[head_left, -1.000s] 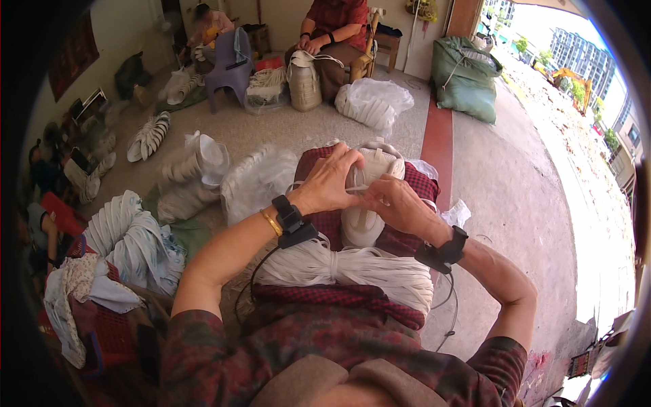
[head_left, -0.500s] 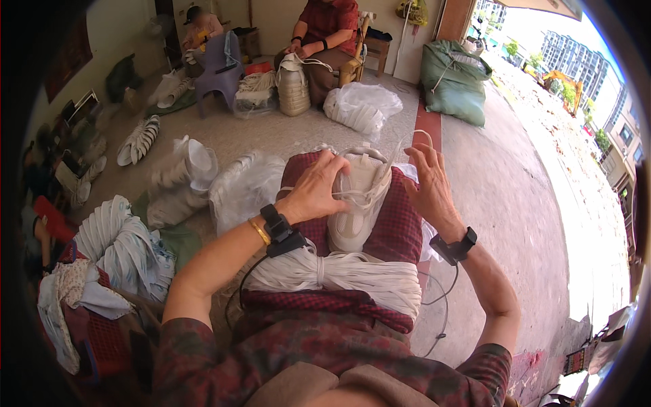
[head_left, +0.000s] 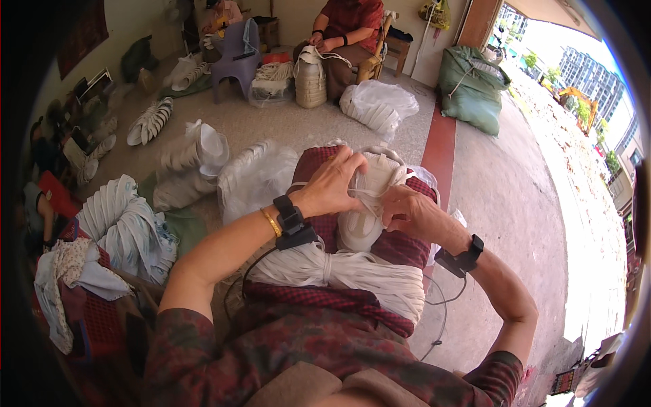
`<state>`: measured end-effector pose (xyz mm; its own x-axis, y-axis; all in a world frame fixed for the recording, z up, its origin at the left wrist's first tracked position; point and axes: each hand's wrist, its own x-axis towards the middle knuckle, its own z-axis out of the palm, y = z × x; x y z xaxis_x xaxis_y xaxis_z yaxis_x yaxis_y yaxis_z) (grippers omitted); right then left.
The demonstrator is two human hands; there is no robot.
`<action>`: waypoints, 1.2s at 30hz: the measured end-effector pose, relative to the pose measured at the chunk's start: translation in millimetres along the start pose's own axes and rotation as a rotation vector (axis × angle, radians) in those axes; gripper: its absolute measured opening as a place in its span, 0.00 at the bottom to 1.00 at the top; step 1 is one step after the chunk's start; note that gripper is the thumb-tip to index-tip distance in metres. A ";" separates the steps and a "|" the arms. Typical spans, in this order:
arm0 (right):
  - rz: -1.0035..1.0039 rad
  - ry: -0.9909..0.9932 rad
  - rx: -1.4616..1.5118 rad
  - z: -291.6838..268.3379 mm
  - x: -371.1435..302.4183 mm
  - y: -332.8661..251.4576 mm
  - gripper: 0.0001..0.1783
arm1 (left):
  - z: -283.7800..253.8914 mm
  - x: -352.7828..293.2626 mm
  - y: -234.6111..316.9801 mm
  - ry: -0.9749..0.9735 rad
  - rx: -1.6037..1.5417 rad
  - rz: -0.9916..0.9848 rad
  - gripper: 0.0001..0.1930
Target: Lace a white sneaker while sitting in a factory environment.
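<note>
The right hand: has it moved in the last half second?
Yes: the right hand was in front of the red floor stripe in this view; now it's left of that, at the white shoe.

Off-white shoe point(head_left: 359, 233), sole down, toe pointing near, opening far, pale lace point(head_left: 369, 195) crossing its upper, resting on red-and-black checked cloth point(head_left: 407, 249)

Far off I see a purple chair point(head_left: 234, 68), with a co-worker point(head_left: 351, 27) in a red shirt seated to its right and a second co-worker point(head_left: 224, 17) behind it, farther left. On the far right I make out a green sack point(head_left: 477, 108) next to a red stripe point(head_left: 441, 139) along the floor — and outdoors beyond, a digger point(head_left: 593, 112) below tall buildings point(head_left: 588, 71). Near left I get a red basket point(head_left: 105, 332) with cloths point(head_left: 54, 295) draped over it.
</note>
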<state>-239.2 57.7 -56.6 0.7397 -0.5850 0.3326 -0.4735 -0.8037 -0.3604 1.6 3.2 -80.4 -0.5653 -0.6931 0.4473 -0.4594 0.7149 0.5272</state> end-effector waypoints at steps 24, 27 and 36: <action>0.198 0.217 -0.336 21.8 -0.8 0.7 0.16 | -58.3 15.9 -23.2 -0.117 -0.313 -0.176 0.15; 0.212 0.234 -0.302 21.8 -0.1 3.5 0.16 | -100.5 1.8 -55.5 -0.108 -0.652 -0.418 0.15; 0.176 0.260 -0.245 8.1 2.7 3.2 0.10 | -67.1 -15.2 -52.8 0.077 0.077 -0.165 0.10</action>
<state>-234.8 54.5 -63.8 0.5064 -0.6989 0.5051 -0.7056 -0.6726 -0.2233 80.4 -30.2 -66.5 -0.4248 -0.8047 0.4148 -0.5946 0.5935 0.5424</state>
